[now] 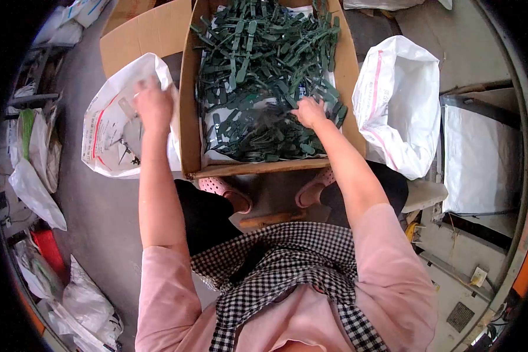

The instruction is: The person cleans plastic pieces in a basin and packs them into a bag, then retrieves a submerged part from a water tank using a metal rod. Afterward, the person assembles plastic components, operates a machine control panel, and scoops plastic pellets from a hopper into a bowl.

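My left hand [154,107] is over the mouth of a white woven bag [94,132] on the left. Its fingers are smeared by motion, so their grip is unclear. A pale translucent piece [126,108] and some small dark pieces [126,151] show inside that bag. My right hand [310,112] is low over the dark green plastic parts [264,53] heaped in a cardboard box [188,117]. The fingers of this hand are drawn together at the pile, and what they pinch is hidden. Some parts left of its fingertips are blurred.
A second white woven bag [413,105] stands open on the right of the box. A cardboard flap [144,38] sticks out at the upper left. Plastic bags [91,299] lie along the left side. My feet in pink clogs [226,192] are below the box's near edge.
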`<move>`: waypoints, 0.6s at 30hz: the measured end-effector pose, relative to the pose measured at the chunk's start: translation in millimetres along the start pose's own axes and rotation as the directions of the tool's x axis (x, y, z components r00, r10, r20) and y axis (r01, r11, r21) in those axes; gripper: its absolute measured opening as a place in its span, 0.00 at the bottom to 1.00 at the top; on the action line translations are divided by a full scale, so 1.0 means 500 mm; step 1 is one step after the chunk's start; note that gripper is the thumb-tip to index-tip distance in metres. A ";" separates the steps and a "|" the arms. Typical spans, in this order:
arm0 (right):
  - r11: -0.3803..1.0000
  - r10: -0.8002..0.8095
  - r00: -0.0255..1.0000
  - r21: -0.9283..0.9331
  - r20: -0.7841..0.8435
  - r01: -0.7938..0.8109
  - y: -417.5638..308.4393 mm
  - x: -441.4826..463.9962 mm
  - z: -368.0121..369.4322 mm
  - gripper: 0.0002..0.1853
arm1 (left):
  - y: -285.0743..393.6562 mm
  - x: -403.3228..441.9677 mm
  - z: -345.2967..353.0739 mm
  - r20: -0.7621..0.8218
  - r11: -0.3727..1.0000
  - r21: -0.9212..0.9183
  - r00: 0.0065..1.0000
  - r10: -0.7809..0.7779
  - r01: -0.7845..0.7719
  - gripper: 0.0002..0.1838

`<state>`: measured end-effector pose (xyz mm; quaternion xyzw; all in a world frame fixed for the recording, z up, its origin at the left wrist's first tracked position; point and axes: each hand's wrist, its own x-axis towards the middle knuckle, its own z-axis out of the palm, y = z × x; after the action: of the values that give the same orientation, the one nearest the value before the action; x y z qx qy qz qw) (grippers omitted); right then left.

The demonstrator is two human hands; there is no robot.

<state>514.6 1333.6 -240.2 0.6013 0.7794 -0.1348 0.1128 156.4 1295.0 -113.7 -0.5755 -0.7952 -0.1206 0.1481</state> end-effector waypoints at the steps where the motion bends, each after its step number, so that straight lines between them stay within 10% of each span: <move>1: 0.994 -0.004 0.999 0.106 0.040 0.000 -0.011 -0.004 -0.034 0.17 | 0.032 -0.007 -0.004 -0.033 0.970 -0.231 0.997 0.065 -0.071 0.24; 6: 0.707 -0.069 0.997 0.704 -0.028 0.069 -0.033 -0.040 -0.139 0.17 | 0.160 -0.089 -0.041 0.126 0.732 -0.603 0.869 0.479 -0.317 0.20; 8: 0.749 -0.074 0.997 0.659 -0.029 0.074 -0.052 -0.056 -0.171 0.15 | 0.190 -0.110 -0.040 0.243 0.673 -0.717 0.840 0.485 -0.182 0.21; 10: 0.235 -0.231 0.951 0.937 -0.205 0.259 -0.074 -0.076 -0.184 0.14 | 0.186 -0.109 -0.024 0.322 0.600 -0.796 0.786 0.528 -0.077 0.19; 12: 0.522 -0.310 0.901 0.738 -0.303 0.428 -0.080 -0.094 -0.208 0.14 | 0.165 -0.093 -0.003 0.390 0.524 -0.851 0.720 0.574 0.043 0.18; 15: 0.448 -0.378 0.866 0.754 -0.327 0.480 -0.092 -0.119 -0.213 0.11 | 0.134 -0.066 -0.010 0.190 0.419 -0.908 0.888 0.417 -0.002 0.12; 18: 0.200 -0.444 0.816 0.846 -0.371 0.494 -0.107 -0.141 -0.224 0.12 | 0.161 -0.064 -0.070 0.448 0.204 -0.894 0.807 0.385 0.399 0.13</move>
<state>479.1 1295.4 -107.4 0.2951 0.7132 -0.5581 -0.3047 246.0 1278.8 -91.4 -0.5362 -0.5380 -0.4093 -0.5055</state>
